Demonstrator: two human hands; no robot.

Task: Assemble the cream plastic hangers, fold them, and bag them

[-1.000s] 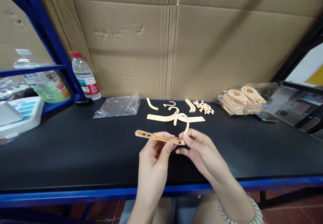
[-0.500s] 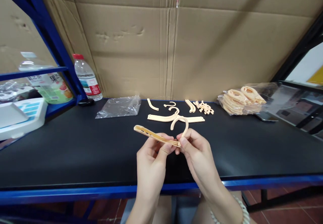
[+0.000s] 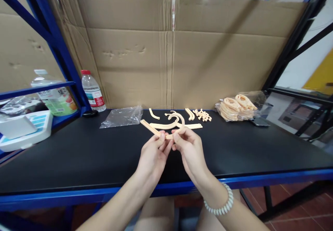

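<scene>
I see a big black table (image 3: 78, 154) with a tall cardboard wall (image 3: 166, 57) behind it. On the left there is a blue shelf (image 3: 39, 87) and a water bottle (image 3: 91, 91). An empty clear bag (image 3: 121, 116) lies flat on the table. Far to the right a full bag of cream parts (image 3: 238, 107) sits by the edge.

In the middle, loose cream pieces (image 3: 177, 124) lie in a row, near the hands but not touching them.

My left hand (image 3: 153, 154) and my right hand (image 3: 189, 149) are close together above the table. Both pinch the same thing. The left one grips a long cream bar (image 3: 151, 128) that points up and left. The right one grips a curved hook (image 3: 179, 118) at the bar's end.

I think I am joining the hook to the bar. It does not look seated yet. Next, I would need a steady push, with the hook lined up straight on the bar's end.
</scene>
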